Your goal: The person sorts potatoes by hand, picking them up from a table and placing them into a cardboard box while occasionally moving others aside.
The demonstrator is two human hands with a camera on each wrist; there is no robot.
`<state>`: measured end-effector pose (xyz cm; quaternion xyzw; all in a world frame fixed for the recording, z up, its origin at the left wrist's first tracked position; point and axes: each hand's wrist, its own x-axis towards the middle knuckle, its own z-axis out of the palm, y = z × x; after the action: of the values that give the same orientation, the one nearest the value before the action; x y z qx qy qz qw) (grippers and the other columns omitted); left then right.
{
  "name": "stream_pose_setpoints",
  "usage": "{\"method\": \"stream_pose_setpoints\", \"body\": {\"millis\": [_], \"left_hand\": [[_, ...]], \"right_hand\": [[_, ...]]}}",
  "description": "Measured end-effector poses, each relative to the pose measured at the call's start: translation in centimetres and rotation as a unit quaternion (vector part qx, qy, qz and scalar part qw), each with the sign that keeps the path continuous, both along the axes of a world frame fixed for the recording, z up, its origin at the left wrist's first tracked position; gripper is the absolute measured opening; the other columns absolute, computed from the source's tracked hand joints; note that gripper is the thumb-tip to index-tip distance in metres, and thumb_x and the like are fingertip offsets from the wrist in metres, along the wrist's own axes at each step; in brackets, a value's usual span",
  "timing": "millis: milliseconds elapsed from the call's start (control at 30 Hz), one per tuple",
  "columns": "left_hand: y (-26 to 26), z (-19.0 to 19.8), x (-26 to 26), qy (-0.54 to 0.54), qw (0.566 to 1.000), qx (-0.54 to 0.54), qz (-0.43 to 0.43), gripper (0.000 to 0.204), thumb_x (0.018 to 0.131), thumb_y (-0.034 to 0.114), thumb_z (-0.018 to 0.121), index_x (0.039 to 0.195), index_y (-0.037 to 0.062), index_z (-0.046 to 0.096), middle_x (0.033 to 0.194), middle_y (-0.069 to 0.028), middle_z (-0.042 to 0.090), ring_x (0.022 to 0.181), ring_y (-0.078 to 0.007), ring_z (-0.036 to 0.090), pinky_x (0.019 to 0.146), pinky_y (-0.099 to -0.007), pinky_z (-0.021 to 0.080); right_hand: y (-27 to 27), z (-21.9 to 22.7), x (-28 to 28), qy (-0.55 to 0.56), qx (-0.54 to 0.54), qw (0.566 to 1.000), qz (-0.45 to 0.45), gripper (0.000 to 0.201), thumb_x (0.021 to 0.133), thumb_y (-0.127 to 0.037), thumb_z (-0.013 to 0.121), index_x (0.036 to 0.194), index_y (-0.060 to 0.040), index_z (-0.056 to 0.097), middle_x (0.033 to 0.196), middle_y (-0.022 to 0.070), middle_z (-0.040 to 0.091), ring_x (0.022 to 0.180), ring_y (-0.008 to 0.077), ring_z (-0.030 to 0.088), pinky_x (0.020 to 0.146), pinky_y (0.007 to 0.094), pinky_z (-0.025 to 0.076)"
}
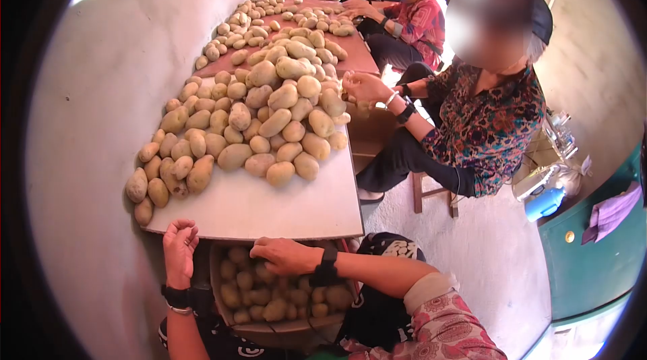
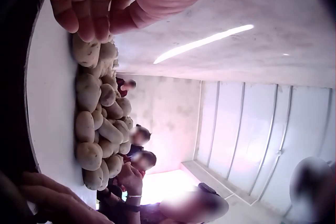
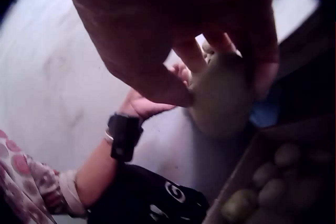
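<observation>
My right hand (image 1: 286,255) is above a box (image 1: 290,325) that holds many potatoes, just off the table's front edge. In the right wrist view its thumb and fingers grip a single pale potato (image 3: 220,100) from above. The left hand (image 1: 179,252) is raised at the table's front left corner, its fingers loosely bent and nothing in them. Seen from the left wrist, those fingertips (image 2: 102,32) overlap the nearest potatoes of the pile. A large heap of potatoes (image 1: 259,110) covers much of the white table (image 1: 269,213).
A person in a flowered shirt (image 1: 492,114) sits at the table's right side, one hand at the heap. Further back, several people sit along a reddish table (image 1: 360,50) with more potatoes. A wall (image 1: 87,131) runs along the left. A green cabinet (image 1: 593,245) stands at right.
</observation>
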<state>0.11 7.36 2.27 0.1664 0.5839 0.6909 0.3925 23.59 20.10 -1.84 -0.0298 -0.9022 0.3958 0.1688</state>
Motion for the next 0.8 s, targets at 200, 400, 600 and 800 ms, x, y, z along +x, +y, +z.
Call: {"method": "stream_pose_setpoints", "body": {"millis": [200,400,600,800], "left_hand": [[1.0,0.2,-0.5,-0.004,1.000,-0.020,0.003,0.016,0.082,0.005,0.054,0.097,0.0104,0.054,0.094,0.0002,0.059,0.083,-0.0089,0.057,0.070,-0.0210,0.046],[1.3,0.5,-0.7,-0.011,1.000,-0.016,0.003,0.015,0.082,0.005,0.055,0.096,0.0101,0.054,0.094,-0.0001,0.059,0.082,-0.0088,0.057,0.069,-0.0206,0.046],[0.1,1.0,-1.2,-0.015,1.000,-0.005,0.016,0.016,0.082,0.005,0.055,0.097,0.0096,0.054,0.094,-0.0006,0.059,0.082,-0.0087,0.056,0.068,-0.0204,0.046],[-1.2,1.7,-1.4,-0.008,1.000,-0.001,0.029,0.015,0.083,0.004,0.055,0.097,0.0096,0.054,0.093,-0.0005,0.059,0.081,-0.0086,0.057,0.069,-0.0207,0.046]], "right_hand": [[5.5,4.8,-0.3,0.150,0.036,0.976,-0.156,0.022,0.075,-0.003,0.058,0.097,-0.0050,0.056,0.100,0.0150,0.055,0.092,0.0358,0.055,0.077,0.0409,0.047],[12.2,4.3,-0.1,0.045,0.252,0.890,-0.377,0.048,0.071,-0.005,0.061,0.118,-0.0093,0.050,0.130,0.0231,0.038,0.118,0.0377,0.039,0.094,0.0483,0.036],[12.2,3.1,-0.2,-0.151,0.199,0.895,-0.370,0.049,0.069,-0.013,0.063,0.116,-0.0090,0.049,0.114,0.0146,0.046,0.108,0.0354,0.046,0.083,0.0462,0.043],[12.1,3.2,0.0,-0.191,0.212,0.860,-0.423,0.045,0.071,-0.013,0.064,0.113,-0.0141,0.049,0.107,0.0144,0.047,0.090,0.0356,0.057,0.071,0.0457,0.050]]}}
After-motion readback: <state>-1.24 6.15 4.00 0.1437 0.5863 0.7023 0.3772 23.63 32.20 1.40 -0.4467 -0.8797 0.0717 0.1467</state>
